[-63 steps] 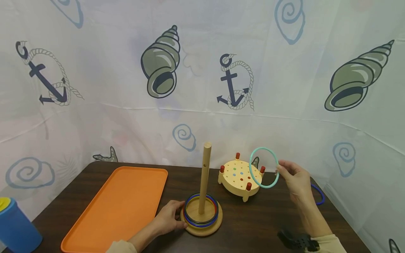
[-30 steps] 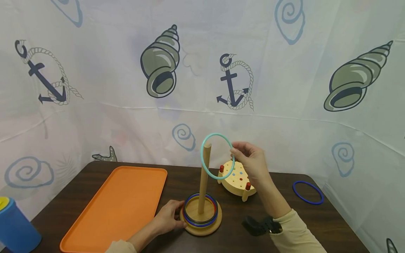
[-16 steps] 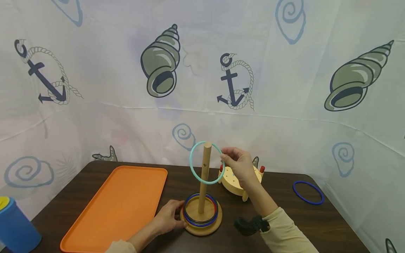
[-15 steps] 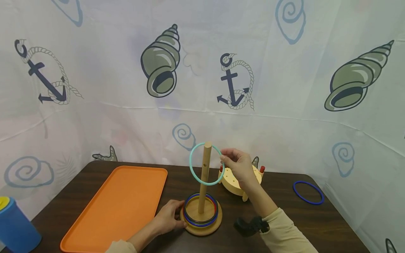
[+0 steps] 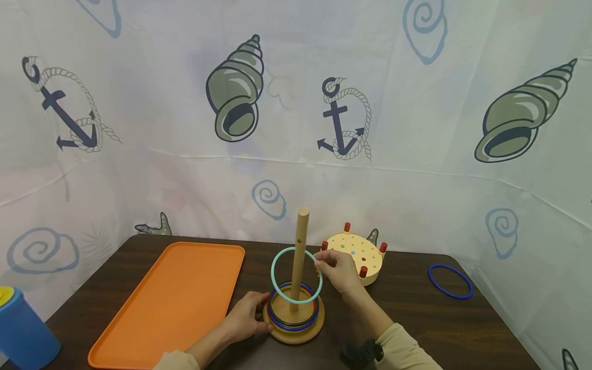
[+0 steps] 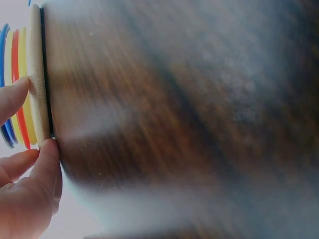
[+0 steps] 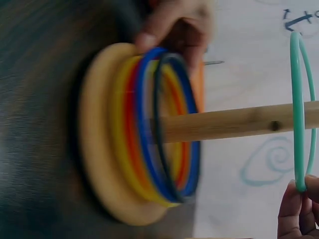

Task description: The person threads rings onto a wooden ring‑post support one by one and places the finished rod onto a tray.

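My right hand (image 5: 341, 271) pinches a teal ring (image 7: 297, 112) by its right side. The ring encircles the wooden peg (image 5: 300, 241), partway down it and tilted, above the other rings. Around the foot of the peg lies a stack of yellow, red, blue and black rings (image 7: 145, 124). They sit on the round wooden base (image 5: 296, 339) of the ring toss stand. My left hand (image 5: 245, 319) grips the left edge of this base, thumb in front and fingers behind; in the left wrist view, its fingertips (image 6: 49, 148) touch the base's rim.
An orange tray (image 5: 171, 303) lies to the left, with a blue container with a yellow lid (image 5: 28, 329) beyond it. Behind my right hand stands a round pale wooden piece (image 5: 358, 252) with red-tipped pegs. Another blue ring (image 5: 450, 295) lies at the right.
My right hand has brought the teal ring from the right over to the peg, put it over the peg's top and lowered it partway. The left hand has stayed at the base.
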{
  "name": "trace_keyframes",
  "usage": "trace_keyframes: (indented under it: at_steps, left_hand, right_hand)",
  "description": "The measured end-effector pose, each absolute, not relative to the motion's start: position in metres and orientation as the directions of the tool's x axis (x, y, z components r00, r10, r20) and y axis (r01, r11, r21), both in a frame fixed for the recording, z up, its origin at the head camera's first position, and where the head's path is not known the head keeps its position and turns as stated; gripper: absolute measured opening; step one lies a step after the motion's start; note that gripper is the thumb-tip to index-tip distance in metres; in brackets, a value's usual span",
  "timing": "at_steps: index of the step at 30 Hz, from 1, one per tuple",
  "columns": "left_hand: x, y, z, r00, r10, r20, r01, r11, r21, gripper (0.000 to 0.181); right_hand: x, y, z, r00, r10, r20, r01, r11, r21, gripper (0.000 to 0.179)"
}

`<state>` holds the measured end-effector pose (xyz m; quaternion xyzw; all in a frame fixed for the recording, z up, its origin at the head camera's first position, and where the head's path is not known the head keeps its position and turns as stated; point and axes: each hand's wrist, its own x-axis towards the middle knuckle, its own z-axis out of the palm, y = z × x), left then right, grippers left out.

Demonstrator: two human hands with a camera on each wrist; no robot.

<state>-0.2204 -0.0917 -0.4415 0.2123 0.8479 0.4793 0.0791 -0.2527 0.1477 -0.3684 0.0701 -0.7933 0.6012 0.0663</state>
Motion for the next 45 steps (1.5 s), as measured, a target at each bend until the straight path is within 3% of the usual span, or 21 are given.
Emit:
trace_keyframes:
  at_steps: [15,24,45]
  left_hand:
    - [-0.221,-0.092,-0.443,-0.898,0.437,0.048,0.268,0.457,0.848,0.07]
    - [-0.221,-0.092,-0.442,-0.9,0.433,0.046,0.267,0.466,0.843,0.072]
    - [-0.221,-0.092,-0.441,-0.901,0.432,0.044,0.267,0.47,0.841,0.071]
  right_hand:
    - [-0.257,0.147,-0.41,-0.979,-0.116,0.167,-0.199,0.375,-0.905,0.01]
    - [-0.259,0.146,-0.413,-0.987,-0.108,0.117,-0.151,0.404,-0.902,0.01]
    - [-0.26,0.145,-0.418,-0.986,-0.1,0.134,-0.166,0.495,-0.853,0.007]
